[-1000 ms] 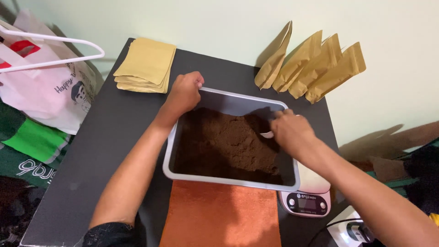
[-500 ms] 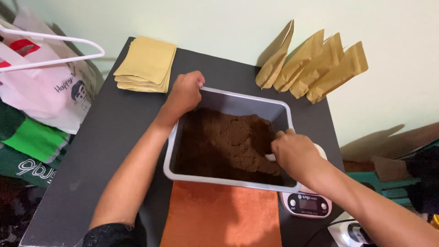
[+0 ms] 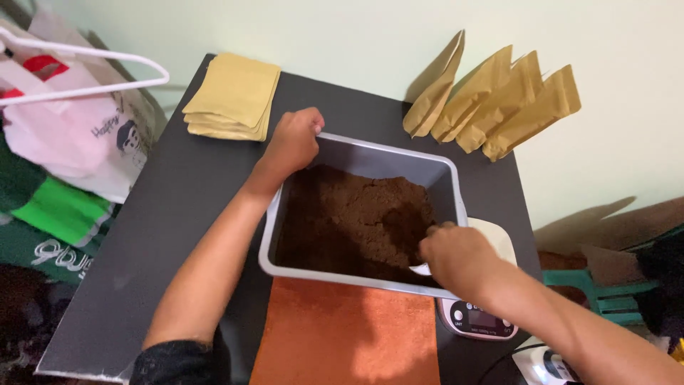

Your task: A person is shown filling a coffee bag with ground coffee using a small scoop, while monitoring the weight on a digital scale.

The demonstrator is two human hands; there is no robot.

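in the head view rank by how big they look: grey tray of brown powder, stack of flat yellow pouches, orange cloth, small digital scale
1. grey rectangular tray of brown powder
2. orange cloth, cut off by the frame edge
3. stack of flat yellow pouches
4. small digital scale, partly hidden

Tray (image 3: pixel 370 153) sitting on the counter (image 3: pixel 178 214), powder (image 3: pixel 349 217) lying in it, flat pouches (image 3: pixel 231 96) lying behind-left, standing pouches (image 3: pixel 491 103) leaning behind-right, scale (image 3: pixel 481 321) sitting right.

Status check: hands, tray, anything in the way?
Left hand grips tray corner. Right hand holds white scoop in brown powder. Scale beside tray; nothing blocking.
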